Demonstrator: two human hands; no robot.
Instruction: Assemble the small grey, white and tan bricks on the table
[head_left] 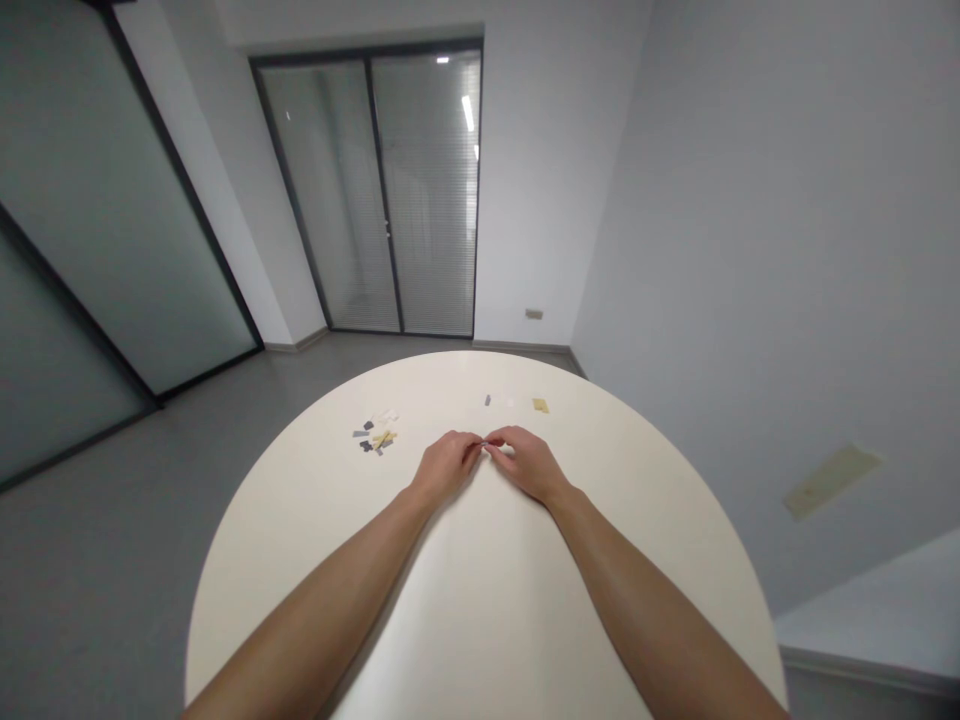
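One pale grey wall fills the right of the head view; a dark-framed double glass door with slatted blinds stands ahead, a frosted glass partition runs down the left, and a smooth grey floor spreads beneath them; a large round cream-white table takes up the lower middle of the view, its far edge short of the door. Two bare forearms reach in from the near edge and converge towards the middle of the tabletop; the left hand and the right hand are both closed into pinches, their fingertips meeting, and together they grip a tiny grey-and-white scrap; whether it touches the table cannot be told. The scrap sits where the hands meet, about equally near each; it is too small to show which way its long axis runs. Beyond the left hand lies a loose heap of small paper-like scraps in grey, yellow and white, nearer that hand than the right; straight ahead, a short row runs across the table: a grey scrap, a white scrap and a tan-yellow rectangular scrap, the last nearer the right hand.
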